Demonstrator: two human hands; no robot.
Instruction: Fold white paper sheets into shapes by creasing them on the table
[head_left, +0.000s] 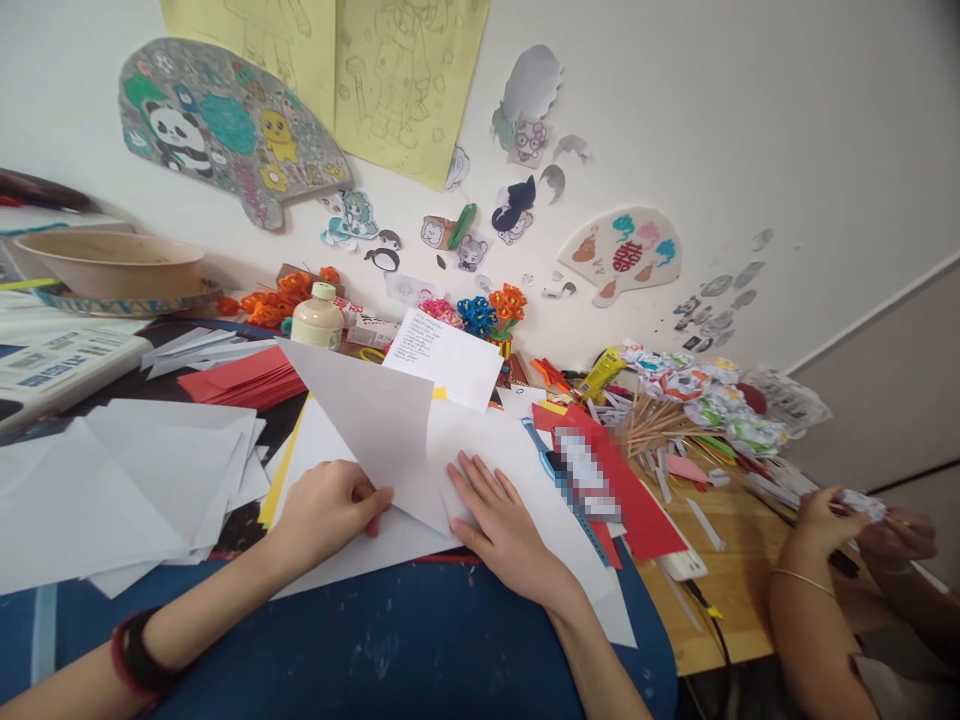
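A white sheet of paper (390, 420) rises at an angle, its raised flap folded over and pointing up to the left. My left hand (326, 510) pinches the lower edge of this flap between thumb and fingers. Flat on the paper, just right of the flap, lies my right hand (510, 525) with its fingers spread. Beneath are more white sheets (592, 585), with a yellow sheet (279, 480) showing at their left edge. A wristband sits on my left wrist.
White sheets (97, 500) and red paper strips (240, 378) lie at left, near a glue bottle (317, 322). At right are red paper (637, 500), a blue-banded watch (546, 455), a power strip (684, 560) and paper flowers on sticks (675, 385). A co-worker's hands (896, 535) hold crumpled paper.
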